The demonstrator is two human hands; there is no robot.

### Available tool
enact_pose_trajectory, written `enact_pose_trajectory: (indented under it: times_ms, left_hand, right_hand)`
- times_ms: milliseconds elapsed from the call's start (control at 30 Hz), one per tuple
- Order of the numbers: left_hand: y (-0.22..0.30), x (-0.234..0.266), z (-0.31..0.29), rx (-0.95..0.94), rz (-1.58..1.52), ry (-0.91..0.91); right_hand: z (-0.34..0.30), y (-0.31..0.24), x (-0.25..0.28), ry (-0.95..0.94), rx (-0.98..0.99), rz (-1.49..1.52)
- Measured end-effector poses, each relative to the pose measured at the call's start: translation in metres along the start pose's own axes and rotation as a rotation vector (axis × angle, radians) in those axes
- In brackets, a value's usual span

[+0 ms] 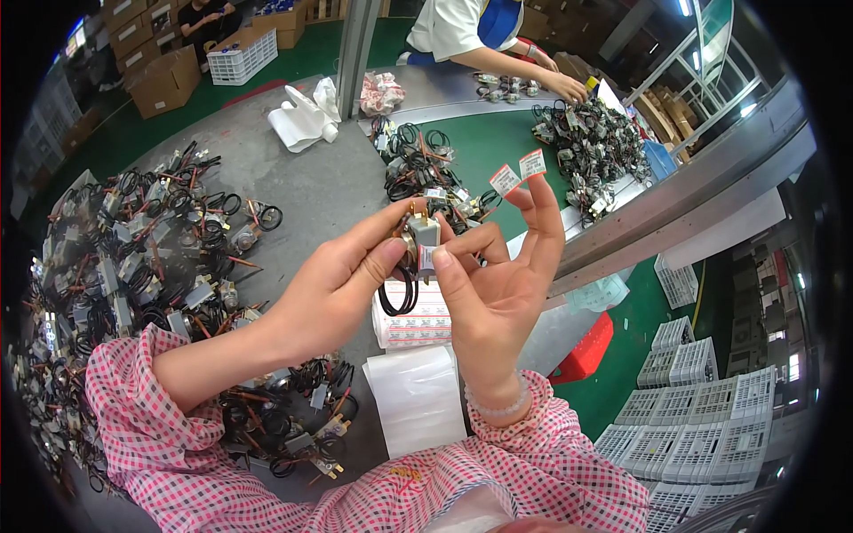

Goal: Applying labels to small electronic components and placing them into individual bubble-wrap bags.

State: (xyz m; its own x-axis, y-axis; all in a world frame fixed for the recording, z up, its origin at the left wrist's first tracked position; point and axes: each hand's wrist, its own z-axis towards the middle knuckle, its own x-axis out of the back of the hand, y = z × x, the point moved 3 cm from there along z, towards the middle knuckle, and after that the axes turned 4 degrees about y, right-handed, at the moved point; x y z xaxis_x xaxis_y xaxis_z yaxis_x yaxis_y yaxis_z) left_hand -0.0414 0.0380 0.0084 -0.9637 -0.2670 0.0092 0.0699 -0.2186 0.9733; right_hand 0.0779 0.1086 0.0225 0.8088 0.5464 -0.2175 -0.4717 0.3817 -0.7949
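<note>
My left hand (333, 280) pinches a small grey-and-metal component (427, 233) with brass-coloured terminals and a coiled black lead (400, 298). Against its lower body, the thumb of my right hand (502, 293) presses a small red-and-white label (426, 258); the right index finger is partly hidden behind the component. Two more such labels, a left one (505, 180) and a right one (531, 164), stick to raised fingertips of the same hand. Below my hands lies a sheet of printed labels (418, 327), with glossy white backing paper (414, 400) nearer to me.
A large heap of similar components (124, 266) covers the left of the grey table (302, 195). Another pile (418, 169) sits ahead, beside crumpled white paper (305, 120). Across a metal frame rail (640, 195), a co-worker's hand (564, 87) reaches to a further pile (600, 147). White crates (702, 426) stand at right.
</note>
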Motion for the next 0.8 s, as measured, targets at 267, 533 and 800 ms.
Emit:
enact_pose_trajectory:
  times_ms: [267, 533, 800]
  left_hand:
    - [-0.002, 0.000, 0.000, 0.015, -0.034, -0.042]
    - [-0.001, 0.001, 0.001, 0.010, 0.026, -0.025]
    - [-0.006, 0.004, 0.003, 0.073, 0.152, 0.018]
  right_hand:
    - [0.002, 0.001, 0.000, -0.026, 0.022, -0.036]
    - [0.001, 0.005, -0.001, -0.024, 0.046, -0.034]
    - [-0.012, 0.009, 0.000, 0.059, 0.350, -0.482]
